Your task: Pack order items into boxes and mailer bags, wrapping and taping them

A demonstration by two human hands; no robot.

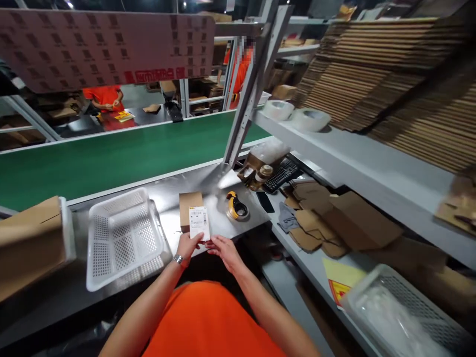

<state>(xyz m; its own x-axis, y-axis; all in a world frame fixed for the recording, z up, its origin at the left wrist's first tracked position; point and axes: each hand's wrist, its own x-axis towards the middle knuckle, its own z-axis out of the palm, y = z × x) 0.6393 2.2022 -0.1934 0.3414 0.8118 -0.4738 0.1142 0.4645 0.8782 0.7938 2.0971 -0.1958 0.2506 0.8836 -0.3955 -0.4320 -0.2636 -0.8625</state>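
A white shipping label [200, 223] with printed text and a barcode is held over a small brown cardboard box [190, 201] on the metal bench. My left hand [189, 245], with a watch at its wrist, pinches the label's lower edge, thumb on top. At the lower right corner my right hand [225, 250] has its fingertips closed on the label's edge. Right of the box lies a yellow and black tape dispenser [237, 207]. An open white plastic basket [124, 238] stands to the left of my hands.
Behind the bench runs a green conveyor belt [148, 151]; a person in orange [104, 96] works beyond it. A metal post [253, 84] rises at the bench's back corner. On the right are flattened cardboard [366, 218], a keyboard [282, 173] and a shelf [353, 153] with tape rolls [310, 120].
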